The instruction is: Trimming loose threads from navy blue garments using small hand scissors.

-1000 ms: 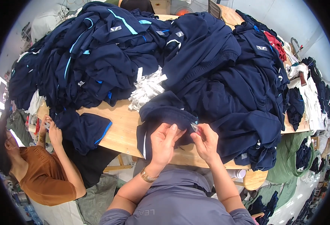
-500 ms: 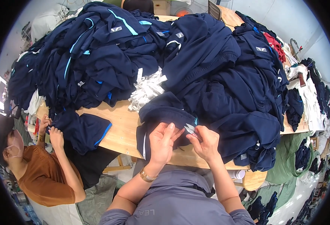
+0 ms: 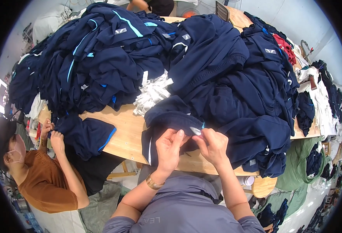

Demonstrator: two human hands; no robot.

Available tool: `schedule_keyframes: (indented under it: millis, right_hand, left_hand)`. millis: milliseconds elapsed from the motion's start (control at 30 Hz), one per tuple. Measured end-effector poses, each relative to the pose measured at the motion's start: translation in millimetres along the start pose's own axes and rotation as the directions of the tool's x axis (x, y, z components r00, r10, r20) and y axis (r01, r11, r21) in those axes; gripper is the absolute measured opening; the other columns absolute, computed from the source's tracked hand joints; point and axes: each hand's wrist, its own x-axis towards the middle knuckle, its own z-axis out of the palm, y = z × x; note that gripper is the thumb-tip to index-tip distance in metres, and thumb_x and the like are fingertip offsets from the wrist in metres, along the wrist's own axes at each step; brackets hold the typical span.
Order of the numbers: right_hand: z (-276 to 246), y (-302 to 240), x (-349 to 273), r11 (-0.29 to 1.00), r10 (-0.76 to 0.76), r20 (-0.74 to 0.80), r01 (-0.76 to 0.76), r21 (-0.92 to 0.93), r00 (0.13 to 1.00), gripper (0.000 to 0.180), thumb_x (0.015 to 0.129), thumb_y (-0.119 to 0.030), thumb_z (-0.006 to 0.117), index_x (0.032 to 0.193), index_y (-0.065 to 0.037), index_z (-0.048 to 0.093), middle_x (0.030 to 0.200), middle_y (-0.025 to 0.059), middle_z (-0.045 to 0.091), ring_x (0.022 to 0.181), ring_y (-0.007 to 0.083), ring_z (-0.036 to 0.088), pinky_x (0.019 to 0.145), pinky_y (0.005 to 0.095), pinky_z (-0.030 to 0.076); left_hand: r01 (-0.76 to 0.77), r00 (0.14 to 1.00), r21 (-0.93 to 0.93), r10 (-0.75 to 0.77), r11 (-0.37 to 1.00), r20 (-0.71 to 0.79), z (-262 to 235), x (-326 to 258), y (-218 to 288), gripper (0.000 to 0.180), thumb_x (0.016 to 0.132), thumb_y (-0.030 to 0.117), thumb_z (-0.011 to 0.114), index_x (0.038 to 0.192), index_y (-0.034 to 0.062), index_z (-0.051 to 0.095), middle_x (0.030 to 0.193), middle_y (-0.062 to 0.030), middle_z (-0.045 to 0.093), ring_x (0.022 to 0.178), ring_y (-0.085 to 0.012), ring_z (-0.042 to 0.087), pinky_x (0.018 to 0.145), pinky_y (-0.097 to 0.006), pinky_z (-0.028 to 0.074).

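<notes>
Matt navy cloth garment (image 3: 170,119), shiny metal snips (image 3: 195,131), smooth pale wooden tabletop (image 3: 122,141), glossy gold metal wristband (image 3: 152,182)

The held garment (image 3: 169,118) is navy, as are the heaps (image 3: 213,50), trimmed in light and brighter blue. The strips (image 3: 152,93) are white, the snips (image 3: 196,131) silvery, the table (image 3: 122,138) pale tan, the watch (image 3: 152,182) gold, one shirt (image 3: 174,207) grey, the other shirt (image 3: 48,184) brown, the mask (image 3: 19,148) pink.

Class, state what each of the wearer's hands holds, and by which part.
Left hand: the navy garment, by its near edge. Right hand: small metal snips, by the handle end, blades blurred.
</notes>
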Motion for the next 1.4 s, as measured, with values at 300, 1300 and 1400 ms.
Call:
schedule_keyframes:
  millis: [300,1300,1400]
  right_hand:
    - [8.2,-22.9,4.1,0.693,0.482,0.023,-0.397,0.602,0.876,0.027,0.075,-0.002,0.073,0.093,-0.003,0.054,0.062,-0.0055,0.048,0.051,0.0009,0.037,0.046,0.0155,0.031]
    - [4.8,-10.6,-3.0,0.975,0.17,0.037,-0.173,0.137,0.985,0.026,0.076,-0.025,0.071,0.077,-0.004,0.057,0.059,0.0075,0.051,0.048,0.0228,0.051,0.047,0.03,0.039]
    - [4.6,-8.8,-2.8,0.987,0.13,0.008,-0.13,0.091,0.992,0.031,0.076,-0.034,0.07,0.074,-0.007,0.057,0.061,0.0064,0.056,0.044,0.023,0.051,0.043,0.0297,0.038]
  left_hand:
    - [0.139,0.99,-0.178,-0.141,0.974,0.002,2.9,3.6,3.8,0.017,0.095,0.009,0.047,0.105,-0.0016,0.055,0.1,-0.0109,0.063,0.092,-0.0181,0.063,0.086,-0.033,0.051]
    - [0.121,0.988,-0.212,-0.137,0.97,-0.064,5.1,4.2,5.0,0.007,0.093,0.008,0.052,0.093,0.0021,0.055,0.086,-0.0056,0.06,0.081,-0.0161,0.061,0.077,-0.031,0.051]
    - [0.084,0.992,-0.188,-0.1,0.978,-0.075,5.3,3.6,3.5,0.006,0.093,0.008,0.052,0.092,0.002,0.055,0.083,-0.0046,0.059,0.079,-0.015,0.061,0.076,-0.03,0.051]
